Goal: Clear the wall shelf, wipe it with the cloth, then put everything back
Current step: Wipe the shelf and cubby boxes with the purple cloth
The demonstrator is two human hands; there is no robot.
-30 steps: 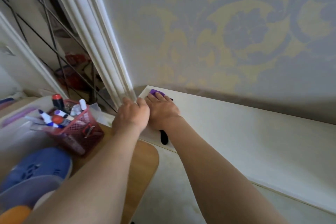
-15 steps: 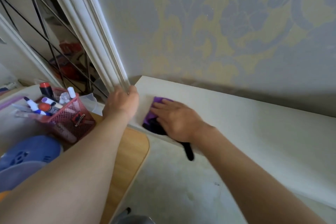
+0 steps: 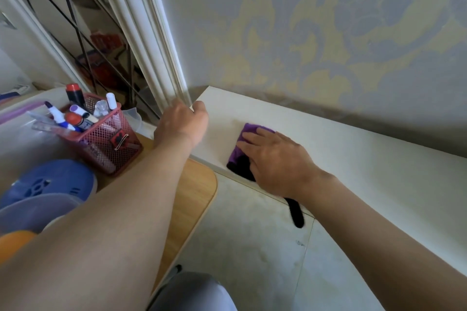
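Holding both bare arms stretched forward, curling the fingers of the left hand (image 3: 180, 125) round the shelf (image 3: 353, 156) end, pressing the right hand (image 3: 278, 159) flat, fingers straight, onto the cloth (image 3: 249, 130).

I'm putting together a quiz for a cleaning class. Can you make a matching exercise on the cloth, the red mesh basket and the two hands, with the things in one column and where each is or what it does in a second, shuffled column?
Things
1. cloth
2. red mesh basket
3. left hand
4. right hand

Place or state
A. holds the left end of the wall shelf
B. stands on the wooden desk
C. presses flat on the purple fabric
D. lies on the shelf top, under a hand

Pairs: 1-D, 2-B, 3-A, 4-C
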